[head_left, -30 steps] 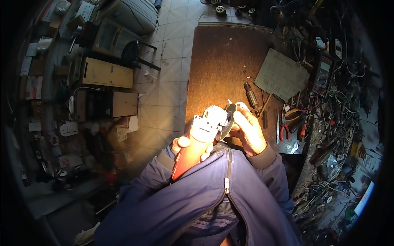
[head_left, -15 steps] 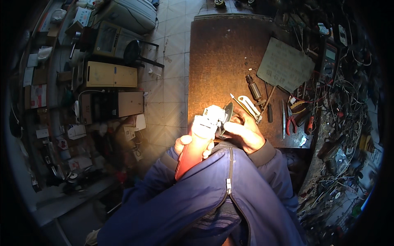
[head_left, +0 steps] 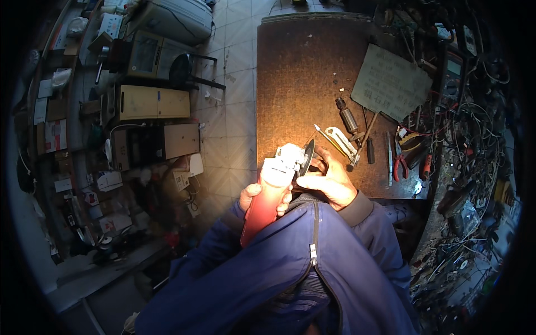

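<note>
An angle grinder (head_left: 263, 211) with a red body and a bright, glaring metal head is held close to my jacket. Wrapped round its body is my left hand (head_left: 249, 196), with fingertips showing on the far side. A dark disc (head_left: 309, 158) stands edge-on at the right of the grinder's head. My right hand (head_left: 333, 181) pinches the disc's lower right part, thumb on the near side and fingers curled behind it. The tips of those fingers are partly hidden.
On the wooden bench (head_left: 296, 72) lie a pale-handled cutter (head_left: 340, 140), a dark cylindrical tool (head_left: 347, 115), red-handled pliers (head_left: 400, 166) and a greenish board (head_left: 392, 84). A multimeter (head_left: 453, 78) and tangled wires fill the right side. Cabinets (head_left: 153, 103) stand at left.
My right thumb has slid slightly left and down along the disc, and the disc looks narrower, more edge-on. My left hand keeps its hold on the angle grinder. The view has shifted slightly.
</note>
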Motion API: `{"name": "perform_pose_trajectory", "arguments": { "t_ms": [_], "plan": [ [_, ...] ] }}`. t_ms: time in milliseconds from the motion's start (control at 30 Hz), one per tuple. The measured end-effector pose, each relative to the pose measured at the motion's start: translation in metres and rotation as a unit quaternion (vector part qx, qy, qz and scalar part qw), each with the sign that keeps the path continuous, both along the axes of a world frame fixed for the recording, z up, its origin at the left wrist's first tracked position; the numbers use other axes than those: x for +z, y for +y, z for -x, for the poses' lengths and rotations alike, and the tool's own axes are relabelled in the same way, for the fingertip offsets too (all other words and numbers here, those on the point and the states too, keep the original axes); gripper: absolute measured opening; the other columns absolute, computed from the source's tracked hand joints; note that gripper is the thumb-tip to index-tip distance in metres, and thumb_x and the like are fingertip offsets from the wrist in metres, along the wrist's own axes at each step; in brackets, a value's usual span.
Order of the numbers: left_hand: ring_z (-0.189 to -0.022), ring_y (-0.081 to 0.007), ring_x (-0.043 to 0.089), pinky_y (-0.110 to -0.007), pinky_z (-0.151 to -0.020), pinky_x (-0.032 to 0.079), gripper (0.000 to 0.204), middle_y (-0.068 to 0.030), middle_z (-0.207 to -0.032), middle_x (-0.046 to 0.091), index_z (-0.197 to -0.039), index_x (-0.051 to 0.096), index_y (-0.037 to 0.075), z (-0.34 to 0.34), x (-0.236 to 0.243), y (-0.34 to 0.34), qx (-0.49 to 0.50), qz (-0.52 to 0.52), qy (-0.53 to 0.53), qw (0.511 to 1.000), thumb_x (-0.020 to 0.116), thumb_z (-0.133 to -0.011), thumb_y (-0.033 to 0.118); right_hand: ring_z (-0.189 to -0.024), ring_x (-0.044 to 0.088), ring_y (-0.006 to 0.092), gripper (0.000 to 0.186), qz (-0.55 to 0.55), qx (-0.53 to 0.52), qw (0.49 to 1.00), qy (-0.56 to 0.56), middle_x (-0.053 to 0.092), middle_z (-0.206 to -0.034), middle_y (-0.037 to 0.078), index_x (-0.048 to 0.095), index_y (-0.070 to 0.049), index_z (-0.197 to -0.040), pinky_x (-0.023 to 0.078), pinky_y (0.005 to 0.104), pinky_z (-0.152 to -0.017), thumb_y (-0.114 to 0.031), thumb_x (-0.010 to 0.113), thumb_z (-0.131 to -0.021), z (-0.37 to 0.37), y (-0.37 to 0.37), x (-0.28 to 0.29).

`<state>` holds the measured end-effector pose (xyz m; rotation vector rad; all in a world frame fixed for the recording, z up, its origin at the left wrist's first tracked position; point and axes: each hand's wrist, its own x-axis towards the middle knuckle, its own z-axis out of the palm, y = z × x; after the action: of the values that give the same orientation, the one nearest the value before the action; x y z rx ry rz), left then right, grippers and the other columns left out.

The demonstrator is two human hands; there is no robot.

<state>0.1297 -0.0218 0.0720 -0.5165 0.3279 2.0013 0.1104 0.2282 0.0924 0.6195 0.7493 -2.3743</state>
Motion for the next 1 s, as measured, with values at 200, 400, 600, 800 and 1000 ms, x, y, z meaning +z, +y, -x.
{"name": "perform_pose_trajectory", "arguments": {
  "t_ms": [200,400,600,800,1000],
  "plan": [
    [-0.082,-0.0231,0.064,-0.033,-0.079,0.057,0.075,-0.0149,-0.102,0.062,-0.129,0.052,-0.003,-0.002,0.002,0.003,0.003,0.013,-0.002,1.000,0.079,-0.073,0.041,-0.101,0.071,0.0257,0.083,-0.065,0.039,0.997,-0.015,0.054,-0.139,0.025,0.022,0.006,-0.154,0.060,0.0324,-0.081,-0.020,0.073,-0.094,-0.006,-0.004,-0.021],
    [-0.081,-0.0234,0.064,-0.032,-0.073,0.055,0.073,-0.0159,-0.099,0.063,-0.125,0.054,-0.003,-0.005,0.005,0.010,0.004,0.075,0.042,0.996,0.078,-0.074,0.043,-0.085,0.071,0.0225,0.054,-0.008,0.030,0.996,-0.086,0.065,-0.110,0.016,0.045,0.000,-0.138,0.060,0.0305,-0.064,-0.042,0.055,-0.105,0.000,-0.001,-0.031],
    [-0.087,-0.0240,0.063,-0.034,-0.081,0.054,0.068,-0.0172,-0.104,0.065,-0.128,0.053,-0.004,-0.012,0.004,0.002,0.019,0.044,0.003,0.999,0.074,-0.079,0.038,-0.093,0.072,0.0265,0.104,0.077,0.037,0.995,-0.054,0.063,-0.119,0.021,-0.005,0.011,-0.156,0.063,0.0347,-0.072,-0.009,0.074,-0.092,-0.007,-0.002,-0.050],
    [-0.090,-0.0235,0.063,-0.033,-0.083,0.053,0.069,-0.0171,-0.106,0.065,-0.127,0.054,-0.004,-0.023,0.002,-0.007,0.005,0.085,0.024,0.996,0.071,-0.080,0.043,-0.097,0.072,0.0333,0.051,0.069,0.072,0.988,-0.120,0.066,-0.120,0.022,0.050,0.000,-0.135,0.064,0.0409,-0.077,-0.043,0.047,-0.108,-0.002,-0.012,-0.054],
    [-0.089,-0.0238,0.062,-0.032,-0.080,0.052,0.071,-0.0169,-0.104,0.065,-0.127,0.055,-0.005,-0.038,0.004,-0.017,0.017,0.132,0.018,0.991,0.072,-0.078,0.044,-0.098,0.072,0.0309,0.048,0.087,0.079,0.987,-0.106,0.066,-0.122,0.021,0.050,-0.002,-0.136,0.064,0.0415,-0.079,-0.040,0.049,-0.108,-0.008,-0.026,-0.058]
  ]
}}
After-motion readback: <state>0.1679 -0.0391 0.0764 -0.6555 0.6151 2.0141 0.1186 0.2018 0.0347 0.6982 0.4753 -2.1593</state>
